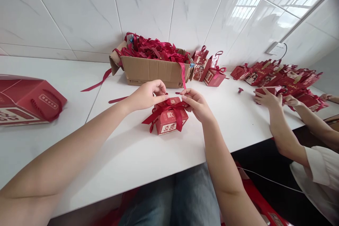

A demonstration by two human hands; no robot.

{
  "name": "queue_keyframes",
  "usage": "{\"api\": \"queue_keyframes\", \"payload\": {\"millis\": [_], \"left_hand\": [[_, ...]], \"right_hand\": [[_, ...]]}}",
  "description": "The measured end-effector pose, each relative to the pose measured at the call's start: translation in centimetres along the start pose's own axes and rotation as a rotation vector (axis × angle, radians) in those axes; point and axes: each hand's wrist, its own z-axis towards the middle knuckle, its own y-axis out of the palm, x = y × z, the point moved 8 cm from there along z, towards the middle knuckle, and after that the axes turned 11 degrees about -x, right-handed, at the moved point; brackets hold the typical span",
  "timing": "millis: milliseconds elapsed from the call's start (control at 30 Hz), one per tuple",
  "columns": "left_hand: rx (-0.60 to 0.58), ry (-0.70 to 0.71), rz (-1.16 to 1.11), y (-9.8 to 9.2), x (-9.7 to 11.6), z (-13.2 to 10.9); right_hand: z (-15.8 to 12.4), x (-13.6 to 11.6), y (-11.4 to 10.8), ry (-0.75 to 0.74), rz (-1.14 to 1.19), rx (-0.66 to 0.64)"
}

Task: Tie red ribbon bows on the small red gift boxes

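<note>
A small red gift box (168,127) with white Chinese characters stands on the white table in front of me. A dark red ribbon (179,119) is tied around its top, with tails hanging down the front and out to the left. Over the box's upper left, my left hand (150,93) pinches a part of the ribbon between thumb and fingers. On the opposite side, my right hand (196,103) is closed on the ribbon at the box's upper right. The fingers partly hide the bow's loops.
Behind the box, a cardboard carton (153,72) overflows with red ribbons. A larger red box (29,102) lies at left. Finished-looking boxes (209,69) stand right of the carton. At far right, a co-worker's hands (270,99) handle a red box beside many others (286,76).
</note>
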Motion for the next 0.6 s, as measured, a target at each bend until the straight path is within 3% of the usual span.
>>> {"api": "queue_keyframes", "payload": {"millis": [133,333,600], "left_hand": [[0.007,-0.088,-0.112,-0.1,-0.7,0.2],[0.002,-0.1,-0.143,-0.8,-1.6,0.7],[-0.065,-0.215,-0.005,-0.6,-2.7,0.7]], "right_hand": [[0.0,-0.1,-0.1,-0.004,0.005,0.009],[0.0,-0.1,-0.4,0.007,-0.025,0.042],[0.1,0.3,-0.2,-0.01,-0.083,-0.016]]}}
